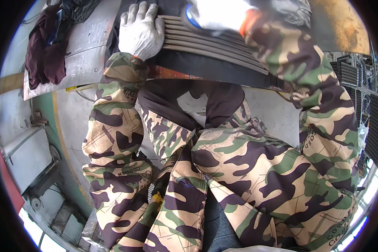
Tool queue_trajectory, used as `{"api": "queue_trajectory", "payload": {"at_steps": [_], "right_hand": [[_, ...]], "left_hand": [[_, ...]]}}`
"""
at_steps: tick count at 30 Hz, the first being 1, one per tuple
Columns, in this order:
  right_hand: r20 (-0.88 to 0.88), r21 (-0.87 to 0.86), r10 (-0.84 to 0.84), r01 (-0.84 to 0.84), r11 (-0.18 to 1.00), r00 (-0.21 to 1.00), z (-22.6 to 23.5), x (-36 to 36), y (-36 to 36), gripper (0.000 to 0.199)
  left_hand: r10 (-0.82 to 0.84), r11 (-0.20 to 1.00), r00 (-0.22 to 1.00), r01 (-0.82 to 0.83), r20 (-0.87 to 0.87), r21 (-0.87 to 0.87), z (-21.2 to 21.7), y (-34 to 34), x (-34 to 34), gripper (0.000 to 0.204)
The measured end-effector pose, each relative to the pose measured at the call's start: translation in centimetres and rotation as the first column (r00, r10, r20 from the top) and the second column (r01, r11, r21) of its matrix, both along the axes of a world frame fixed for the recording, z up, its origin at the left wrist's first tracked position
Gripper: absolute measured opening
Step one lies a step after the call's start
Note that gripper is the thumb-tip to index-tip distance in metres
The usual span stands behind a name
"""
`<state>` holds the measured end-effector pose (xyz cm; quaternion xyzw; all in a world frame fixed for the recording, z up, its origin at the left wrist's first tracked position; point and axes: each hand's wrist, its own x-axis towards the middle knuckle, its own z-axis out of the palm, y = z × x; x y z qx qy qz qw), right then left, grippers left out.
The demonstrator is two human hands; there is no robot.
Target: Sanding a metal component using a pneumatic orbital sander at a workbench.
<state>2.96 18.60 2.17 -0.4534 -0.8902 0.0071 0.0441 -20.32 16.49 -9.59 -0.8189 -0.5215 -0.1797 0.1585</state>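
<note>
My left hand (141, 31), in a white knit glove, lies flat with fingers apart at the left ends of a row of slim grey metal bars (214, 48). The bars lie side by side on a dark sheet (189, 63) over the table. Above their middle, my right hand (222, 13) is smeared by motion, in a white glove with an orange cuff. A curved blue edge (192, 17) shows at its left side, with a dark blurred shape below. What the right hand holds is too blurred to name.
Dark red and grey cloths (46, 50) hang over the table's left end. Clear plastic wrap (293, 10) and a rust-stained plate (342, 25) lie at the far right. Stacked dark bars (348, 74) stand beyond the right arm. A grey wheeled machine (38, 168) is at the lower left.
</note>
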Motion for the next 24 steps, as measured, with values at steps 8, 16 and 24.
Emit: {"api": "queue_trajectory", "payload": {"at_steps": [8,16,24], "right_hand": [[-0.020,-0.013,0.019,-0.019,1.000,1.000,0.5,0.2,-0.7,0.025],[-0.074,0.027,0.066,-0.064,0.998,0.995,1.2,1.1,-2.8,0.025],[-0.076,-0.023,0.123,-0.125,0.992,0.989,1.0,0.7,-2.6,0.024]], "left_hand": [[-0.012,1.000,1.000,0.013,-0.014,0.010,0.1,0.6,0.2,0.045],[0.027,1.000,0.999,-0.027,-0.025,0.011,-0.1,0.9,0.7,0.046],[-0.021,1.000,0.999,0.020,-0.034,-0.011,-0.1,0.9,0.8,0.046]]}}
